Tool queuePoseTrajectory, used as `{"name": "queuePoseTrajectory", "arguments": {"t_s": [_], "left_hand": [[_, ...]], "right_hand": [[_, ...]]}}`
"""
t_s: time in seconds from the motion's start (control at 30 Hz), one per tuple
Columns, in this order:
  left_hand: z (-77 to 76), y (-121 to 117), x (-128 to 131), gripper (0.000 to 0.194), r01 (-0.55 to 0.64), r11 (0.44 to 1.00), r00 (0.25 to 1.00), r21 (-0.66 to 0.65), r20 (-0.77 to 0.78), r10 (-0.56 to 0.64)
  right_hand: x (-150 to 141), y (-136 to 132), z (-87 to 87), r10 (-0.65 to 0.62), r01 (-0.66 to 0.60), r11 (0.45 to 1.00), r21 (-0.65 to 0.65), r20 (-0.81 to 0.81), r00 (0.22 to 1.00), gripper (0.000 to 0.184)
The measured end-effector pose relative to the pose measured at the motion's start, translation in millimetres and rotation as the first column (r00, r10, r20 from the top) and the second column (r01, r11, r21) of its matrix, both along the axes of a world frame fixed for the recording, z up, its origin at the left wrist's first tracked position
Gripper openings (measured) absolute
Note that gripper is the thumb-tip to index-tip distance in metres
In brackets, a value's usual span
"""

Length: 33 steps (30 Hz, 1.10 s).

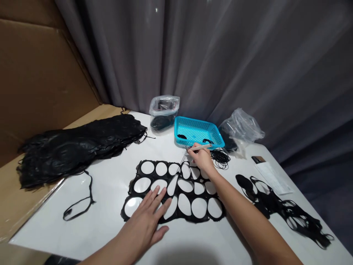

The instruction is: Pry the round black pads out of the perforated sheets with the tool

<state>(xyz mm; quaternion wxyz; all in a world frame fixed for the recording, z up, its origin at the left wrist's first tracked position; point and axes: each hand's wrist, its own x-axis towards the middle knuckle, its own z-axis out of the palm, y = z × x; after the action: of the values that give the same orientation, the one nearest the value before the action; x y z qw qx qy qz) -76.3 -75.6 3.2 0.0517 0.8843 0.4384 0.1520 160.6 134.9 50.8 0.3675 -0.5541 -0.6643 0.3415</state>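
Observation:
A thin black sheet with rows of round holes lies on the white table. My left hand rests palm down on its lower left part, fingers stretched out. Past the sheet's far edge, my right hand pinches a pale pen-like tool; I cannot make out its exact kind. Thin black strands stretch from the sheet's middle up toward the right fingers, and one hole there is pulled into a narrow slant. Just beyond the right hand stands a blue plastic basket with a few black pieces inside.
At left lies a thick stack of black sheets, with a black loop scrap nearer me. Clear plastic bags flank the basket. Black rings lie by it. Holed black scraps and white paper are right.

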Motion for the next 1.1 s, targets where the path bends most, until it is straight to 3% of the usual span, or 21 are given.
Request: {"name": "queuePoseTrajectory", "arguments": {"t_s": [0.1, 0.17, 0.2, 0.3, 0.37, 0.43, 0.57, 0.7, 0.77, 0.83, 0.9, 1.0, 1.1], "left_hand": [[0.4, -0.3, -2.2, 0.072, -0.010, 1.000, 1.000, 0.006, -0.006, 0.010], [4.4, 2.4, -4.1, 0.069, -0.007, 1.000, 1.000, -0.017, 0.008, 0.007], [8.0, 5.2, -4.9, 0.065, -0.003, 0.999, 1.000, -0.043, 0.025, 0.004], [23.0, 20.5, -4.2, 0.049, -0.010, 0.993, 0.994, -0.118, 0.103, 0.022], [31.7, 34.9, -1.2, 0.045, -0.014, 0.992, 0.991, -0.128, 0.129, 0.031], [34.6, 48.7, 2.5, 0.047, 0.026, 0.993, 0.994, -0.119, 0.111, -0.012], [22.2, 62.3, 7.9, 0.056, 0.116, 0.987, 0.992, -0.113, 0.053, -0.111], [8.5, 58.9, 10.0, 0.061, 0.119, 0.991, 0.992, -0.056, 0.048, -0.117], [7.5, 56.4, 11.2, 0.064, 0.112, 0.992, 0.993, -0.057, 0.041, -0.110], [8.5, 55.1, 12.4, 0.066, 0.112, 0.992, 0.993, -0.061, 0.034, -0.110], [9.1, 54.7, 13.2, 0.065, 0.117, 0.992, 0.992, -0.048, 0.045, -0.114], [8.2, 54.8, 12.9, 0.062, 0.125, 0.992, 0.991, -0.029, 0.051, -0.123], [8.1, 54.9, 12.0, 0.059, 0.139, 0.990, 0.990, -0.025, 0.030, -0.139]], "right_hand": [[-4.6, 1.3, -1.6, -0.016, -0.025, 0.984, -0.179, -0.227, 0.974, 0.027], [-4.0, 1.7, -1.3, 0.027, -0.147, 0.936, -0.321, -0.351, 0.936, 0.031], [-2.8, 1.2, -1.0, 0.061, -0.245, 0.882, -0.402, -0.418, 0.906, 0.032], [2.7, -4.8, -1.6, 0.099, -0.530, 0.645, -0.551, -0.627, 0.773, 0.036], [6.3, -10.7, -3.3, 0.108, -0.607, 0.566, -0.557, -0.680, 0.725, 0.038], [9.5, -15.4, -5.2, 0.118, -0.641, 0.529, -0.556, -0.700, 0.704, 0.041], [18.7, -19.7, -7.0, 0.176, -0.688, 0.456, -0.565, -0.700, 0.692, 0.042], [30.4, -22.3, -6.4, 0.319, -0.755, 0.313, -0.576, -0.685, 0.655, 0.042], [32.5, -24.2, -5.5, 0.335, -0.774, 0.276, -0.570, -0.698, 0.634, 0.041], [30.6, -25.9, -4.9, 0.251, -0.769, 0.335, -0.545, -0.735, 0.630, 0.041], [25.7, -26.1, -5.6, 0.085, -0.701, 0.504, -0.505, -0.778, 0.622, 0.039], [17.8, -21.6, -10.3, -0.150, -0.474, 0.741, -0.476, -0.805, 0.574, 0.027], [11.0, -15.5, -15.1, -0.257, -0.265, 0.843, -0.468, -0.783, 0.566, 0.020]]}}
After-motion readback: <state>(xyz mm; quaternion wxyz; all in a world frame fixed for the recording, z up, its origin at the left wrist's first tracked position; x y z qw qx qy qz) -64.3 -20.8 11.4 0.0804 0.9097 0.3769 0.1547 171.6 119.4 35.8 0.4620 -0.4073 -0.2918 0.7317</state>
